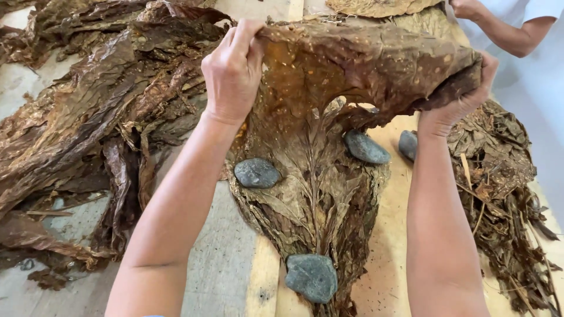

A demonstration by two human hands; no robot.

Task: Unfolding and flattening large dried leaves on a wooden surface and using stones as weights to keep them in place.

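1. Head view, nearest: a grey stone point(311, 277) sits on the narrow stem end of a flat stack of dried leaves point(314, 205) on the counter point(388, 258); the stack's long axis runs straight away from the person.
2. Midway, two more stones point(257, 172) and point(366, 147) pin the stack's left and right sides; a fourth point(408, 144) lies just beside it on bare wood.
3. Above these, the left hand point(232, 70) and right hand point(464, 97) each pinch an outer edge of one wide brown leaf point(364, 64), held spread crosswise over the stack's broad end.
4. Loose leaf heaps point(88, 111) crowd the left; scraps point(499, 194) line the right.
5. Farthest, another person's arm point(505, 26).
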